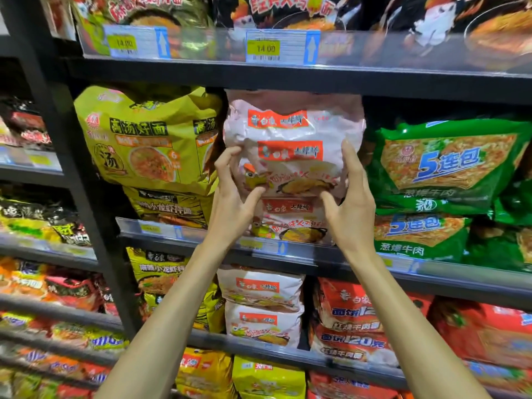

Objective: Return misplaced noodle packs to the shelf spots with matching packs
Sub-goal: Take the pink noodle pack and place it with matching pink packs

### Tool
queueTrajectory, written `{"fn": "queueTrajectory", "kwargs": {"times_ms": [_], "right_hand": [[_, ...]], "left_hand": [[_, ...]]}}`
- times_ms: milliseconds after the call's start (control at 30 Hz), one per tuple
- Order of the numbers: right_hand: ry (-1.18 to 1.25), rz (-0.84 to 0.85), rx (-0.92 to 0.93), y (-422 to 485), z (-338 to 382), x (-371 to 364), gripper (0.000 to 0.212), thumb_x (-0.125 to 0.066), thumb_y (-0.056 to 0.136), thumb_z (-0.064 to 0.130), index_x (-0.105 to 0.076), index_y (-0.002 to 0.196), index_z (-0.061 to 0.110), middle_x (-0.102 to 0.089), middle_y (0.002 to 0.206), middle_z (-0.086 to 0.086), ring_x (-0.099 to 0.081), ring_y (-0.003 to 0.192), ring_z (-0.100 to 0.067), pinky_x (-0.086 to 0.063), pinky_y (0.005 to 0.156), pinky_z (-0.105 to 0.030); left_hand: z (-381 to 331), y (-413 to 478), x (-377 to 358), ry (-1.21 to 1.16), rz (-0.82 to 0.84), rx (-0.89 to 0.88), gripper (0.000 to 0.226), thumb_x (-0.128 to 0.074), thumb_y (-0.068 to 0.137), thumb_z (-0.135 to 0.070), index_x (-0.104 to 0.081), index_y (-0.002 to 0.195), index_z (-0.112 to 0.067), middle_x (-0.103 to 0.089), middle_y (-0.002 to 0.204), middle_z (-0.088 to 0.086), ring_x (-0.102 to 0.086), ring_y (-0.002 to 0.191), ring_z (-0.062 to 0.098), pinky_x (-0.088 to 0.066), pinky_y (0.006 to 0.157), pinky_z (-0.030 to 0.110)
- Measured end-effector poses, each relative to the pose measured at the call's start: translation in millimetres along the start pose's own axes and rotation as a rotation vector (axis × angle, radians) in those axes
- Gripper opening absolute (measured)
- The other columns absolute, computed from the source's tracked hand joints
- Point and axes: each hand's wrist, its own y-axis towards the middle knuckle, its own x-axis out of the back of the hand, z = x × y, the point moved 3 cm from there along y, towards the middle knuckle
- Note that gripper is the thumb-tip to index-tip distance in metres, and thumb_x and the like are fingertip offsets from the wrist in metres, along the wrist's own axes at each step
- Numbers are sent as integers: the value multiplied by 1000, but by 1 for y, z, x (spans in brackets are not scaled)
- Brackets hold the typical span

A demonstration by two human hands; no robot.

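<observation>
A pink multi-pack of noodles point(293, 139) with orange label bands stands on the middle shelf, on top of a matching pink pack point(290, 223). My left hand point(233, 194) grips its lower left side, fingers curled onto the front. My right hand point(352, 203) holds its right side, fingers up along the edge and thumb on the front. Two more matching pink packs point(262, 306) are stacked on the shelf below.
Yellow-green packs point(149, 139) sit directly left of the pink stack and green packs point(449, 168) directly right. A black shelf edge point(288, 77) runs close above the pink pack. Red packs point(359, 321) fill the lower right. A black upright post point(72, 156) stands left.
</observation>
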Motion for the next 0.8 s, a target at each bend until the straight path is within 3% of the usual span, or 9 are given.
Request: {"fn": "queueTrajectory", "kwargs": {"times_ms": [67, 133, 200, 300, 400, 467, 567, 667, 800], "right_hand": [[-4, -6, -26, 7, 0, 0, 85, -71, 88, 4, -27, 156, 29, -38, 145, 24, -33, 127, 18, -35, 102, -12], [-47, -1, -42, 10, 2, 0, 84, -71, 90, 10, -25, 156, 31, -42, 147, 17, -40, 128, 8, -39, 99, -19], [-81, 10, -37, 10, 4, -1, 84, -71, 90, 13, -23, 157, 31, -44, 149, 7, -46, 130, -6, -40, 95, -24], [-90, -9, -25, 14, 6, 0, 83, -71, 90, 13, -24, 156, 31, -46, 148, 5, -47, 130, -13, -40, 95, -24], [-100, -29, -10, 12, 6, -2, 81, -71, 90, 13, -26, 156, 30, -49, 142, 2, -53, 125, -17, -48, 91, -30], [-130, -24, 3, 8, 6, -6, 81, -70, 90, 14, -25, 156, 30, -51, 136, 0, -59, 112, -19, -54, 83, -36], [-135, -17, 5, 6, 3, -7, 80, -68, 91, 12, -25, 156, 29, -51, 132, 0, -60, 96, -16, -53, 76, -32], [-96, 8, -18, 9, 0, -3, 76, -67, 92, 10, -27, 156, 25, -47, 142, -1, -50, 110, -14, -44, 83, -23], [-110, 43, -34, 7, 0, -3, 81, -66, 93, 14, -19, 156, 34, -43, 146, 3, -59, 114, -20, -52, 82, -35]], "left_hand": [[-1, 8, -1, -1, -2, 12, 75, -74, 89, -5, -27, 147, -10, -37, 152, -3, -43, 138, 0, -37, 102, 7], [0, 14, 0, -6, 8, 36, 75, -74, 89, -4, -28, 148, -10, -36, 152, -7, -32, 135, -19, -29, 102, -2], [-2, 17, 0, 1, 13, 41, 75, -73, 89, -4, -28, 148, -11, -37, 155, -3, -33, 136, -11, -30, 100, -4], [-5, 20, 0, -1, 13, 25, 74, -72, 90, -4, -29, 149, -15, -38, 157, 0, -42, 141, 9, -40, 97, 2], [0, 23, 0, 19, 45, 11, 76, -71, 91, -6, -27, 150, -20, -38, 158, 0, -48, 140, 22, -50, 107, 31], [3, 22, -2, 23, 60, 17, 77, -70, 91, -4, -24, 152, -18, -36, 159, -1, -43, 145, 19, -45, 112, 45], [0, 16, -6, 16, 45, 30, 77, -68, 91, 0, -23, 152, -13, -32, 159, -3, -28, 151, 7, -34, 120, 28], [-2, 10, -7, 30, 37, 25, 76, -69, 91, 0, -24, 152, -11, -31, 158, -8, -27, 149, -2, -30, 112, 8], [-4, 10, -8, 40, 34, 42, 75, -68, 92, 0, -24, 152, -12, -31, 159, -6, -26, 146, -7, -29, 103, -2]]}}
